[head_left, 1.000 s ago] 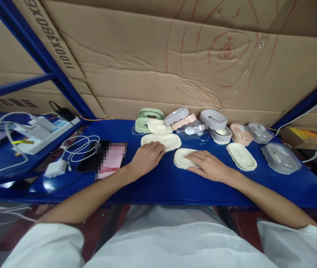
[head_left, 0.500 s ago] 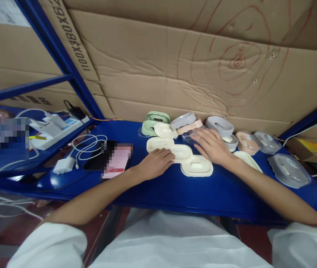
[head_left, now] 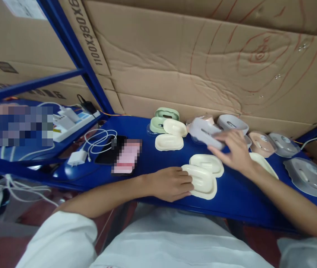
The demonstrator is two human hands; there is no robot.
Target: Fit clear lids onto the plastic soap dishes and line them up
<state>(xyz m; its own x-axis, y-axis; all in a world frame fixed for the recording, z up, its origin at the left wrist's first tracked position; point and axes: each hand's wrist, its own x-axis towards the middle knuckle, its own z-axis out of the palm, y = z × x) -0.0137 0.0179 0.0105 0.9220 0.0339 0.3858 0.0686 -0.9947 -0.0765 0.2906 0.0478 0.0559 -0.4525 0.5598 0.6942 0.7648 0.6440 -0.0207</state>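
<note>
My left hand [head_left: 173, 184] is closed on the left end of a cream soap dish tray [head_left: 203, 182] near the front edge of the table. That tray partly overlaps a second cream tray [head_left: 212, 163] just behind it. In the fingers of my right hand [head_left: 235, 149] is a pale lilac soap dish part [head_left: 203, 130], tilted and a little blurred. Behind it a peach part [head_left: 209, 119] shows only in part. Left of it lie another cream tray [head_left: 169, 142], a cream piece [head_left: 175, 127] and green soap dish parts [head_left: 165, 113].
Several packed soap dishes under clear covers, one of them grey [head_left: 307, 175], stand at the right. A cream piece [head_left: 263, 163] lies by my right wrist. Left are a lit phone [head_left: 127, 158], a charger [head_left: 77, 157] and a power strip [head_left: 76, 126]. A cardboard wall [head_left: 158, 56] closes the back.
My left hand has brought a cream tray toward the front edge, over the other tray. My right hand has taken hold of the lilac part and moved it forward. The view has shifted.
</note>
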